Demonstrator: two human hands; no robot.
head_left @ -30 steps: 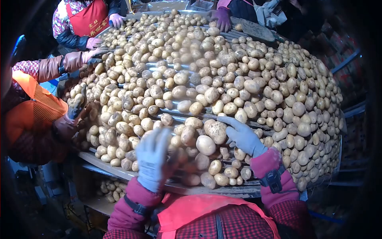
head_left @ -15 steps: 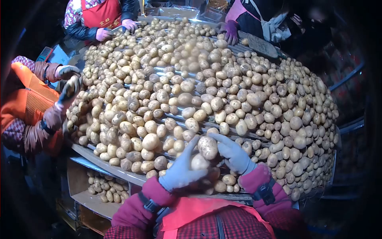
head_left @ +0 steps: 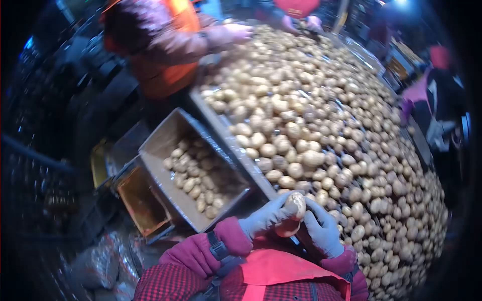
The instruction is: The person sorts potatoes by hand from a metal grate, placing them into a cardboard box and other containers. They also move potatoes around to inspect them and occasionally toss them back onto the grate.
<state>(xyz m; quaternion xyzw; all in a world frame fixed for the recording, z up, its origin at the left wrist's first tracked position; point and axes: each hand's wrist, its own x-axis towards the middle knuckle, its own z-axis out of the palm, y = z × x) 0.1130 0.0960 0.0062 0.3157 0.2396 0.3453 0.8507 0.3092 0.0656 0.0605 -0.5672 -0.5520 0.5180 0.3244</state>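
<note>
Many potatoes (head_left: 321,130) cover the sorting table, whose metal edge (head_left: 236,145) runs diagonally past my hands. My left hand (head_left: 268,215), in a grey-blue glove, is wrapped round potatoes (head_left: 296,204) close to my red apron. One of them is pale and upright; another sits just below it, partly hidden by the fingers. My right hand (head_left: 323,232), in the same kind of glove, has its fingers bent close beside these potatoes; whether anything lies inside them is hidden.
Left of the table, a cardboard-lined box (head_left: 163,145) holds potatoes, beside a smaller yellowish crate (head_left: 143,200). Plastic bags (head_left: 100,261) lie at lower left. A person in an orange vest (head_left: 170,75) stands at the upper left; other people (head_left: 296,7) are at the far side.
The view has swung left and down, bringing the box and crate into fuller sight. My hands are now nearer the apron and the table's edge, with potatoes still between them.
</note>
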